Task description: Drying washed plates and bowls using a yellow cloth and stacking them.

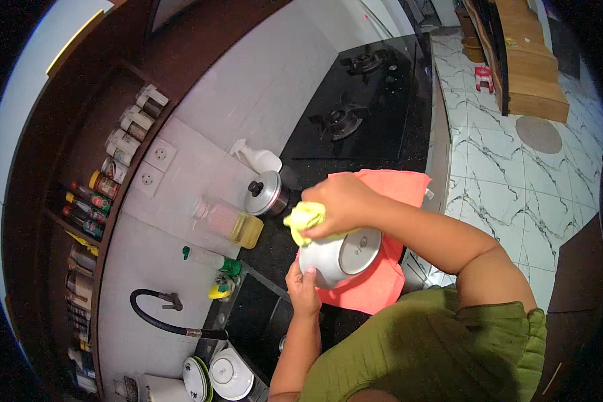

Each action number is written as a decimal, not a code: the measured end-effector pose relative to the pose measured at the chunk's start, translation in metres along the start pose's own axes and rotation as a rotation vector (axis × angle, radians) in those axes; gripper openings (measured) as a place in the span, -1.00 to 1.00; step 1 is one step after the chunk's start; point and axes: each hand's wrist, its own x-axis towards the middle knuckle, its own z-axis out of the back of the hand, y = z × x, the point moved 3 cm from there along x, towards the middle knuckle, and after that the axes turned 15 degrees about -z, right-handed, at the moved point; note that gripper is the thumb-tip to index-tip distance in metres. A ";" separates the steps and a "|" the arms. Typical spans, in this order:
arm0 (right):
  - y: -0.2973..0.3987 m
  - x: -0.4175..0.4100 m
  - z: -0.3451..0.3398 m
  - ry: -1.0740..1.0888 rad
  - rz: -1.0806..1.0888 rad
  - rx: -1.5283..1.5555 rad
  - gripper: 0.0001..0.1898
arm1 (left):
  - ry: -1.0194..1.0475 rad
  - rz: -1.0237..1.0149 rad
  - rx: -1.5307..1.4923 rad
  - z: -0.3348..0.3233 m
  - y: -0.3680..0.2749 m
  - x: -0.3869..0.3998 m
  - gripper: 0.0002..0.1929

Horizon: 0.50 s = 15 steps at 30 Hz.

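My left hand (304,291) grips the rim of a white ceramic bowl (326,261), thumb on its outer wall. The bowl is tipped on its side, so its base with a printed mark faces right. In my right hand (339,203) is a bunched yellow-green cloth (305,221), pressed against the bowl's upper side. Beneath the bowl a coral-pink towel (377,291) lies spread on the black countertop (264,256).
Beyond the towel is a black gas hob (352,130). Along the wall stand a lidded pot (265,193), a white spray bottle (261,158) and a clear container with yellow contents (246,230). The sink (254,321) has a black flexible faucet (156,321); an upturned bowl (231,374) and plates (195,379) sit beside it.
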 end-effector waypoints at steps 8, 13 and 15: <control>-0.005 -0.016 -0.021 0.007 0.010 0.109 -0.61 | -0.042 -0.017 0.057 0.005 0.019 -0.005 -0.58; -0.064 -0.059 -0.048 -0.224 -0.469 0.880 -0.71 | -0.164 -0.152 0.119 0.014 0.017 -0.023 -0.53; -0.092 -0.090 -0.078 -0.258 -0.588 1.051 -0.72 | -0.178 -0.148 0.099 0.016 0.021 -0.025 -0.53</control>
